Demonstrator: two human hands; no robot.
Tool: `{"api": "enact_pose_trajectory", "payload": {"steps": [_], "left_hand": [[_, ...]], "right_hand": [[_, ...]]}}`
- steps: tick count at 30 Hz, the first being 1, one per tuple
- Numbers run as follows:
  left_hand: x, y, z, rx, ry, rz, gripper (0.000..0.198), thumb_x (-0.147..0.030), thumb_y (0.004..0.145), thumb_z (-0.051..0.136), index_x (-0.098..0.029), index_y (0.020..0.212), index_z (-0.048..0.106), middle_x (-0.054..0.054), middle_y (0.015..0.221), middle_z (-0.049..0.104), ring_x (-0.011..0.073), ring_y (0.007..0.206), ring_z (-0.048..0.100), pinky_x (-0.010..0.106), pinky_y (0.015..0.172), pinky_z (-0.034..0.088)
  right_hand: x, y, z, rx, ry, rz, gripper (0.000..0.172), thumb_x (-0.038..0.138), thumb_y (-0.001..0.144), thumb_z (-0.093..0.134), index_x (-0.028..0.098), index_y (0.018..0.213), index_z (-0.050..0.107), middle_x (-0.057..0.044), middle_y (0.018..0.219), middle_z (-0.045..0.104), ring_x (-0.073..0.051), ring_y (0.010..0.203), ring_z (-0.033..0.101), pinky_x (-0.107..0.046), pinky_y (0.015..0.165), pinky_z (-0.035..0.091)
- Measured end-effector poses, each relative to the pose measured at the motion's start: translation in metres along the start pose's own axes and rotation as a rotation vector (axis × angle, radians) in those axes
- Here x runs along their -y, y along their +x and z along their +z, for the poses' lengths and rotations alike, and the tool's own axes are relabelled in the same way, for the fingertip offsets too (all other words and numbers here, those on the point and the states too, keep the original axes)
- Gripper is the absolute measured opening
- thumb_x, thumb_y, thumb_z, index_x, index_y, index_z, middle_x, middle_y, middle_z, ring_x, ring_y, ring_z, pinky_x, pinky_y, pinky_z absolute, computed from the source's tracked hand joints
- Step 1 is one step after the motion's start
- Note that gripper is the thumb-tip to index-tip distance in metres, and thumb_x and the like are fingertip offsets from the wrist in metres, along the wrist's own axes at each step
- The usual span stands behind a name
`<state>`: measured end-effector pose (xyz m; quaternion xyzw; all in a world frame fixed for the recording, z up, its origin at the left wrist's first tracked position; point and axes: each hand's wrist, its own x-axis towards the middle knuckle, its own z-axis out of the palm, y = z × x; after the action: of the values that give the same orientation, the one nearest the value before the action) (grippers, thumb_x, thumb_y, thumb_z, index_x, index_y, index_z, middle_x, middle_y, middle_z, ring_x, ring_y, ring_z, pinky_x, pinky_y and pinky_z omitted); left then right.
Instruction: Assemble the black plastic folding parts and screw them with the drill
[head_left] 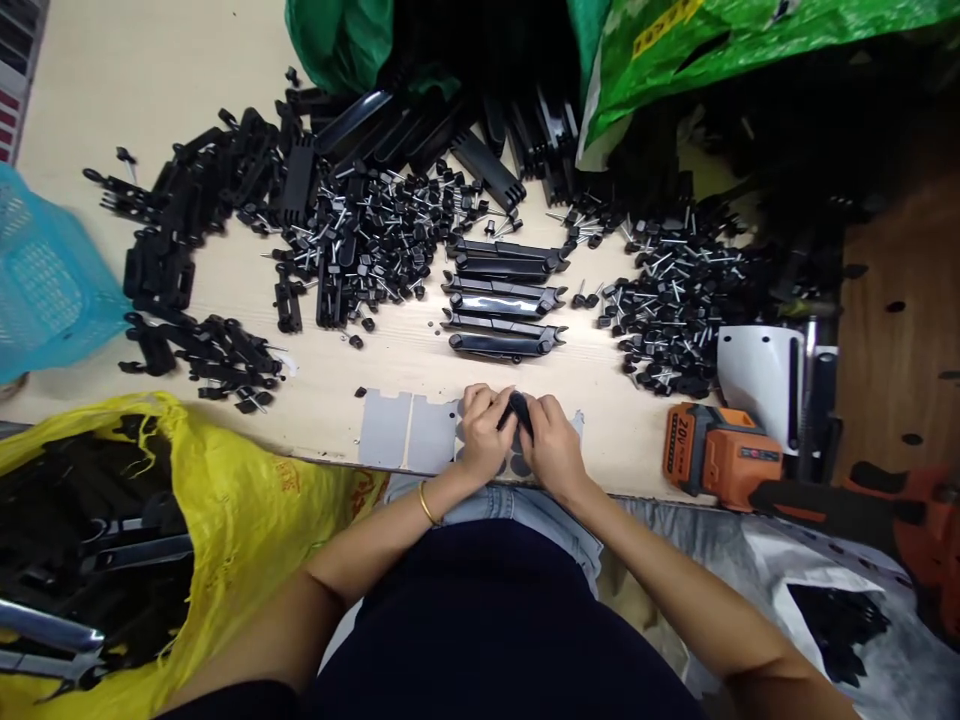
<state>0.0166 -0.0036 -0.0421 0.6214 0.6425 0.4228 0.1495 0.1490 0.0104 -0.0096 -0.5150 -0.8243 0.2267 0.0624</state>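
At the table's front edge, my left hand and my right hand are closed together on one small black plastic part. My fingers cover most of it, so its full shape is hidden. Beneath my hands lie grey sheets, some with dark round pads. Just beyond, several long black plastic arms lie side by side in a stack. Black-headed screws form a heap behind on the left, and a second heap of screws lies to the right.
An orange 20V cordless tool lies at the right, beside a white sheet. A blue basket and yellow sack of black parts stand left. Green bags sit at the back. Black clamp-like parts are piled left.
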Motion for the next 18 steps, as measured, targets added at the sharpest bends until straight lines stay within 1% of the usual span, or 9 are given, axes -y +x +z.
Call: {"api": "enact_pose_trajectory", "payload": {"steps": [3,4,6,9,12,15,18], "left_hand": [[0.002,0.004,-0.002,0.123,-0.072,0.082,0.023,-0.018,0.086,0.055,-0.019,0.106,0.066,0.002,0.072,0.053,0.0184,0.082,0.048,0.033,0.074,0.047],[0.003,0.005,-0.002,0.130,-0.079,0.088,0.023,-0.017,0.085,0.055,-0.019,0.105,0.066,0.002,0.072,0.053,0.0184,0.082,0.049,0.032,0.074,0.048],[0.002,0.004,-0.001,0.077,-0.046,0.042,0.026,-0.015,0.085,0.053,-0.018,0.107,0.066,0.003,0.073,0.054,0.0189,0.083,0.049,0.033,0.074,0.048],[-0.007,-0.002,0.005,-0.012,0.012,-0.040,0.031,-0.011,0.084,0.050,-0.019,0.111,0.065,0.004,0.075,0.054,0.0193,0.084,0.048,0.035,0.076,0.047],[-0.015,-0.007,0.010,-0.047,0.029,-0.087,0.034,-0.008,0.082,0.050,-0.019,0.110,0.065,0.004,0.075,0.054,0.0193,0.085,0.049,0.035,0.078,0.047],[-0.017,-0.008,0.012,-0.072,0.032,-0.111,0.034,-0.007,0.081,0.051,-0.019,0.109,0.065,0.004,0.076,0.054,0.0197,0.085,0.049,0.036,0.079,0.047],[-0.014,-0.006,0.010,-0.047,0.006,-0.089,0.032,-0.008,0.080,0.053,-0.019,0.109,0.065,0.004,0.075,0.053,0.0198,0.085,0.048,0.036,0.079,0.046]], "right_hand": [[-0.001,0.000,0.000,-0.008,0.014,-0.011,0.039,0.011,0.083,0.041,0.014,0.122,0.046,-0.010,0.094,0.053,-0.023,0.087,0.052,-0.034,0.073,0.047],[-0.001,0.000,-0.001,-0.009,0.018,-0.012,0.041,0.010,0.082,0.041,0.014,0.122,0.046,-0.010,0.094,0.053,-0.023,0.088,0.052,-0.035,0.073,0.047],[0.000,0.000,-0.001,-0.005,0.025,-0.007,0.042,0.010,0.081,0.042,0.013,0.123,0.046,-0.010,0.094,0.053,-0.024,0.088,0.052,-0.035,0.073,0.047],[0.003,0.001,0.000,-0.006,0.023,0.011,0.041,0.010,0.081,0.042,0.012,0.122,0.046,-0.010,0.093,0.053,-0.024,0.088,0.051,-0.036,0.074,0.047],[0.006,0.001,0.000,-0.028,0.009,0.025,0.039,0.012,0.082,0.040,0.012,0.121,0.047,-0.011,0.093,0.053,-0.024,0.088,0.051,-0.036,0.075,0.047],[0.006,0.002,0.001,-0.036,0.003,0.027,0.039,0.013,0.083,0.040,0.014,0.121,0.047,-0.011,0.093,0.053,-0.024,0.088,0.051,-0.036,0.075,0.046],[0.004,0.003,0.003,-0.032,0.003,0.033,0.039,0.013,0.082,0.042,0.014,0.120,0.049,-0.011,0.095,0.054,-0.025,0.090,0.051,-0.036,0.077,0.047]]}}
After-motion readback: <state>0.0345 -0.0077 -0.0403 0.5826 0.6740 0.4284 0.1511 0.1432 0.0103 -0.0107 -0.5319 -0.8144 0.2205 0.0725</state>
